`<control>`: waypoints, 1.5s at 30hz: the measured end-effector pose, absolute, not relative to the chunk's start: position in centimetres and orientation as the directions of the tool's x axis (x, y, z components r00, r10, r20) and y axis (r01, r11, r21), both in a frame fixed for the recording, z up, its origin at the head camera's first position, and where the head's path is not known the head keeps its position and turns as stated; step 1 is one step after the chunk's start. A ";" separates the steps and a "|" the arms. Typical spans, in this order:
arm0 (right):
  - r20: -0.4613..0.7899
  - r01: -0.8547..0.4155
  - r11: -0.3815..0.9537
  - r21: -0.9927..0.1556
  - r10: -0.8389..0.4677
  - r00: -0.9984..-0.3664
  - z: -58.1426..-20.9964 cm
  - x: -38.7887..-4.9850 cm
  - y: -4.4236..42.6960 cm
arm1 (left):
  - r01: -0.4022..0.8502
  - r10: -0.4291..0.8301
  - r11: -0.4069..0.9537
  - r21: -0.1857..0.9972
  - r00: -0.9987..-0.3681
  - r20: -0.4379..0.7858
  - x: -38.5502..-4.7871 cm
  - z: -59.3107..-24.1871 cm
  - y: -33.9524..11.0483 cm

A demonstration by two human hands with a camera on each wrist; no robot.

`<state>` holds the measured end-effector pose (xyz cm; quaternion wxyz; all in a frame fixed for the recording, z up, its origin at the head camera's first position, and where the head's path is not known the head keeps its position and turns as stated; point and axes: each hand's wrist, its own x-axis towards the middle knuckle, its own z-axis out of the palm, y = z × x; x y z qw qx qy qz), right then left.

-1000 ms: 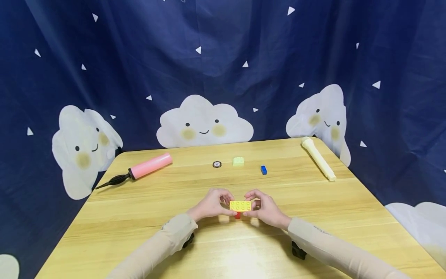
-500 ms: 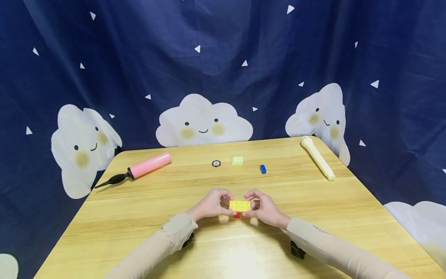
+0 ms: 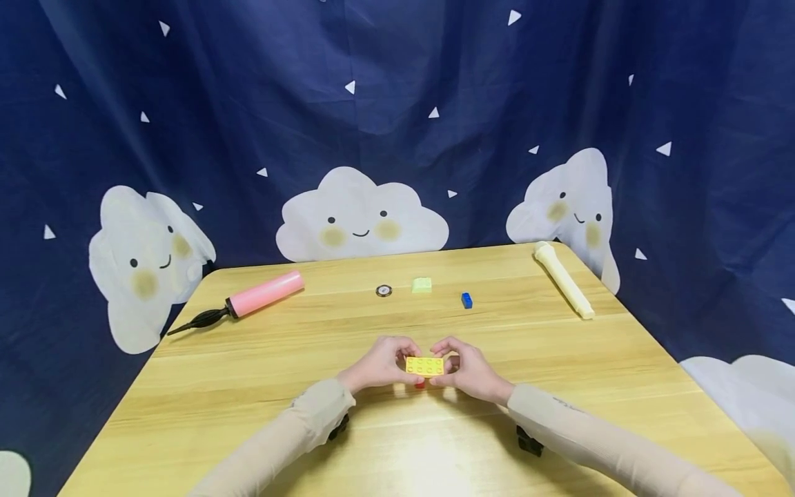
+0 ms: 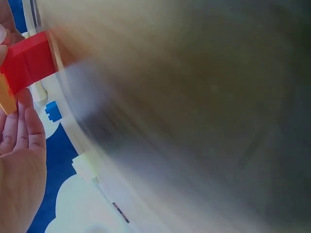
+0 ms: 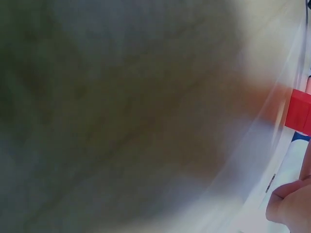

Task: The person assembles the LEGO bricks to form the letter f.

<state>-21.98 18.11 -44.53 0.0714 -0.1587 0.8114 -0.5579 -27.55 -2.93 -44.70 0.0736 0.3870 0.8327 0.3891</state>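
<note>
At the near middle of the table, a yellow building brick (image 3: 425, 366) with several studs on top is held level between both hands. My left hand (image 3: 384, 362) pinches its left end, and my right hand (image 3: 468, 373) pinches its right end. Beneath the yellow brick is a red building brick (image 3: 419, 385), mostly hidden from the head view. In the left wrist view the red brick (image 4: 29, 62) shows a seam across its side and meets the yellow one. The right wrist view catches only part of the red brick (image 5: 299, 112) at its edge.
Farther back on the wooden table (image 3: 248, 386) lie a round chip (image 3: 384, 290), a pale green brick (image 3: 421, 285) and a small blue brick (image 3: 466, 300). A pink hand pump (image 3: 267, 293) lies far left, a pale yellow stick-like object (image 3: 563, 279) far right.
Both hands keep their grip on the yellow brick, nearly in place. Slightly less of the red brick shows beneath it. The whole head view has shifted a little.
</note>
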 end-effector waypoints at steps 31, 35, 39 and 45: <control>0.055 -0.041 0.215 -0.976 0.061 -0.997 -45.0 -31.0 27.2 | 0.547 0.685 0.420 0.724 -0.715 0.143 -26.8 -44.7 -2.7; 0.039 -0.025 0.233 -0.972 0.055 -0.998 -44.7 -31.6 26.5 | 0.546 0.681 0.426 0.722 -0.718 0.141 -26.8 -44.5 -2.7; 0.000 0.013 0.215 -0.976 0.058 -0.998 -44.4 -32.1 25.9 | 0.536 0.679 0.424 0.730 -0.722 0.135 -26.7 -44.3 -2.8; -0.036 0.037 0.236 -0.971 0.009 -0.999 -44.5 -33.0 25.1 | 0.522 0.668 0.441 0.730 -0.734 0.121 -26.7 -44.1 -3.0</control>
